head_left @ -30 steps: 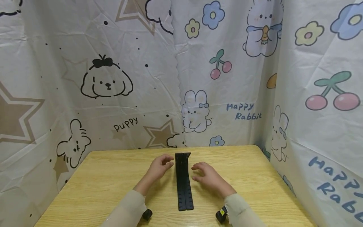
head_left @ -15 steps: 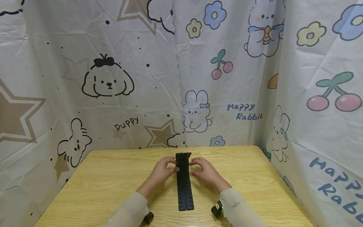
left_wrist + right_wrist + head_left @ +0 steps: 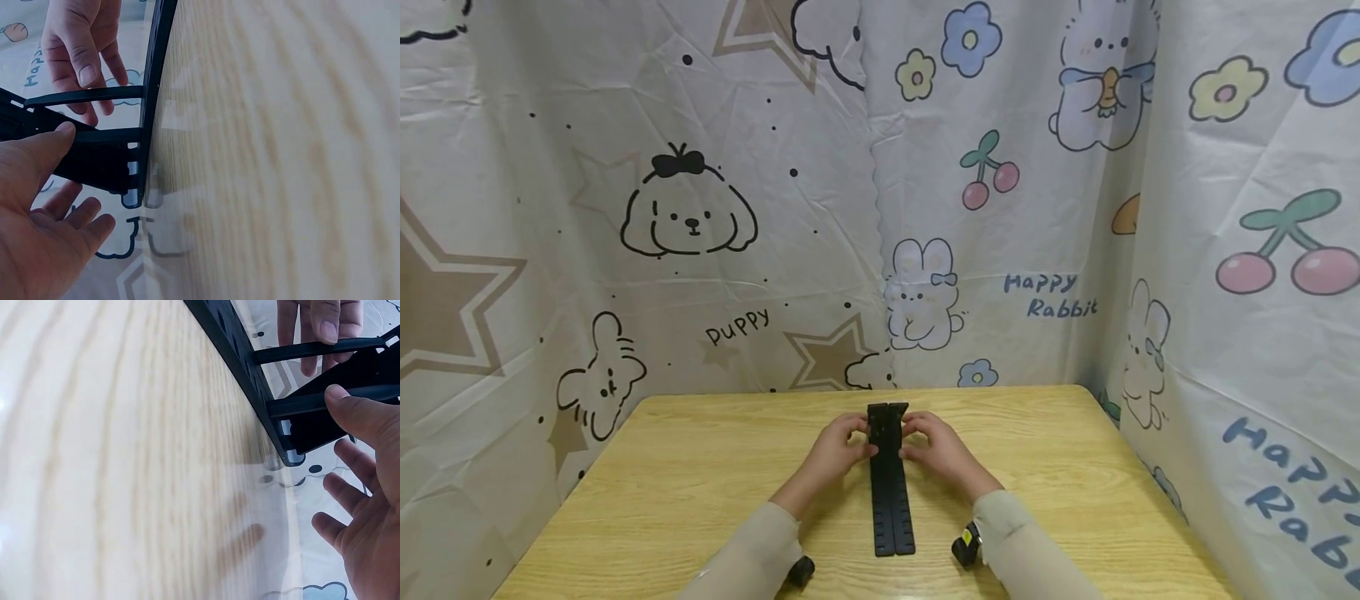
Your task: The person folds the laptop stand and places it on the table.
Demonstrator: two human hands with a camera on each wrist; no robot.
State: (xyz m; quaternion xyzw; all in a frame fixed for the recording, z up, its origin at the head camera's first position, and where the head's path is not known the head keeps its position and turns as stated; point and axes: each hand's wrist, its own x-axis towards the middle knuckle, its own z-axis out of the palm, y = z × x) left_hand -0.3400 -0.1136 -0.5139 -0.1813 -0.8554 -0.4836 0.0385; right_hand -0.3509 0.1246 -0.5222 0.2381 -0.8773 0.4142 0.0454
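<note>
A black slotted folding stand (image 3: 891,492) sits upright in the middle of the wooden table, its long slotted base toward me. In the wrist views two struts run between the base and a raised panel (image 3: 100,159). My left hand (image 3: 835,450) is at the stand's upper left side, its thumb on the near strut and its lower fingers spread below. On the upper right side, my right hand (image 3: 942,452) mirrors it, thumb (image 3: 350,407) laid on a strut. Both index fingers are partly hidden behind the panel, where they appear to pinch it.
The pale wooden table (image 3: 715,467) reaches to a printed cloth curtain (image 3: 820,250) hanging behind and along the sides. A black wrist camera (image 3: 967,546) sits at the right sleeve, and another black camera (image 3: 802,571) at the left sleeve.
Both hands have come inward from beside the stand and taken hold of its upper sides. The stand stays in place on the table; the head view has shifted slightly.
</note>
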